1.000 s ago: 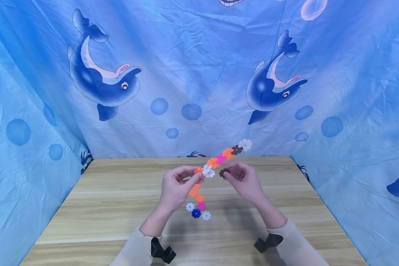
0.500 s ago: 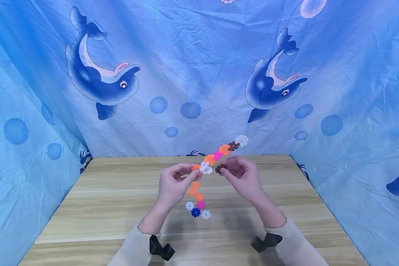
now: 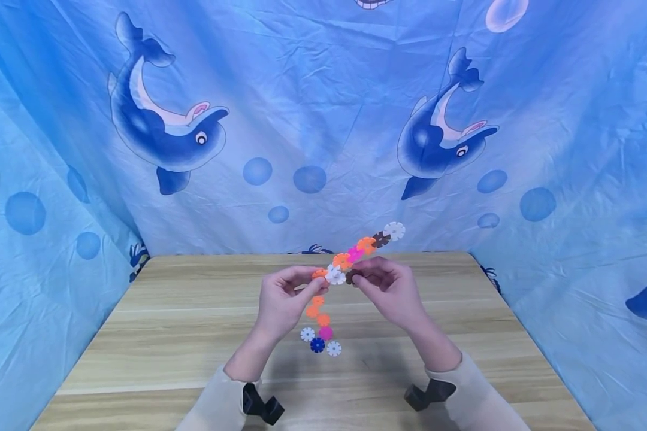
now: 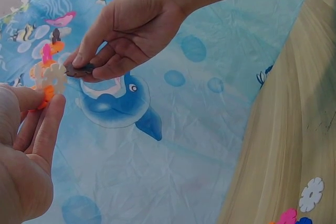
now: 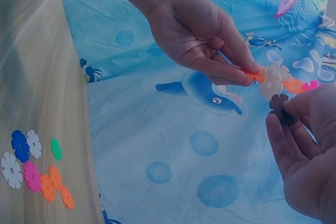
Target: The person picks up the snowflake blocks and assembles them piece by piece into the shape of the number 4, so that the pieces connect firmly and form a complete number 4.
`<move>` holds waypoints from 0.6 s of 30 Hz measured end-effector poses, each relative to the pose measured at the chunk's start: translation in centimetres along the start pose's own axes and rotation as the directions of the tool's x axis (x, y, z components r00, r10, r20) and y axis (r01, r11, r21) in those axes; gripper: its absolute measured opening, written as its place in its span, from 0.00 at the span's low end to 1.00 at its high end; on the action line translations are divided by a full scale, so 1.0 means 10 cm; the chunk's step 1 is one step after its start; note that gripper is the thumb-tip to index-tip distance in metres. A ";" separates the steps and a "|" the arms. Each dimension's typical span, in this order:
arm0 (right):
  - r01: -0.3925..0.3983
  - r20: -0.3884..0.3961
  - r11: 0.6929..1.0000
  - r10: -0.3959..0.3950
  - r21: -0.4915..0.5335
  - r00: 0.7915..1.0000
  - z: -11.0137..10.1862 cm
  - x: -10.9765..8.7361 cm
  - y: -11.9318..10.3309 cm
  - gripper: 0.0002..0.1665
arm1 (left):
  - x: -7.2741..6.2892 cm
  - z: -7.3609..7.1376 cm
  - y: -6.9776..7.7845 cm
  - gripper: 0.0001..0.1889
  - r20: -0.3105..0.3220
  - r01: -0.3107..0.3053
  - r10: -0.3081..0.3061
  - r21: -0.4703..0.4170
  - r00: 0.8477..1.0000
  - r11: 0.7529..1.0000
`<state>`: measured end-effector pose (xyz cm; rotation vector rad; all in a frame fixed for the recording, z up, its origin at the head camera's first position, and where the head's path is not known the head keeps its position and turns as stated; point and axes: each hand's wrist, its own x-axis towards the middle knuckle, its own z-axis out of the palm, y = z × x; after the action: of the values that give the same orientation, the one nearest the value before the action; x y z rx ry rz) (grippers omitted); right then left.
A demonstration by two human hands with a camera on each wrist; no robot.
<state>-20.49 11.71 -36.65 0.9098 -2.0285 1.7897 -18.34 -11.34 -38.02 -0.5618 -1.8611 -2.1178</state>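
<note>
My left hand (image 3: 284, 302) pinches an orange snowflake disc (image 3: 320, 273) at the near end of a chain of interlocking plastic discs. From there the chain slants up to the right, through white (image 3: 336, 275), orange (image 3: 342, 261), pink (image 3: 355, 254), orange and brown (image 3: 381, 239) to a white disc (image 3: 395, 231) at the far end. My right hand (image 3: 392, 293) pinches a separate brown snowflake disc (image 5: 279, 104) between thumb and fingers. Its edge is right at the white disc beside my left fingertips, and my thumb covers part of it.
Below the hands, several loose discs lie on the wooden table (image 3: 156, 341): orange (image 3: 323, 319), pink (image 3: 326, 333), blue (image 3: 317, 345) and white (image 3: 333, 348). The right wrist view also shows a green disc (image 5: 56, 149). A blue dolphin-print cloth (image 3: 313, 120) hangs behind the table.
My right hand has moved left with the brown disc, closing the gap to the white disc on the chain. My left hand keeps its pinch and has barely shifted. The loose discs stay put.
</note>
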 end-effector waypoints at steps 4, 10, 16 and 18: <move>0.006 0.006 1.000 -0.006 -0.009 1.000 0.01 -0.01 -0.01 0.09 | 0.00 0.01 0.00 0.11 -0.002 0.004 -0.004 -0.003 1.000 1.000; 0.008 0.012 1.000 -0.007 -0.023 1.000 0.01 -0.01 -0.01 0.10 | -0.01 0.02 0.00 0.11 0.006 -0.001 0.001 -0.006 1.000 1.000; -0.004 0.007 1.000 0.005 -0.007 1.000 0.00 -0.01 0.00 0.09 | -0.01 0.02 -0.01 0.11 0.006 -0.004 0.004 -0.011 1.000 1.000; -0.003 0.006 1.000 0.003 -0.004 1.000 0.00 -0.01 0.00 0.08 | -0.02 0.02 -0.02 0.11 0.005 0.008 -0.008 -0.002 1.000 1.000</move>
<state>-20.39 11.75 -36.70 0.9130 -2.0370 1.7861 -18.23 -11.11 -38.23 -0.5610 -1.8677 -2.1253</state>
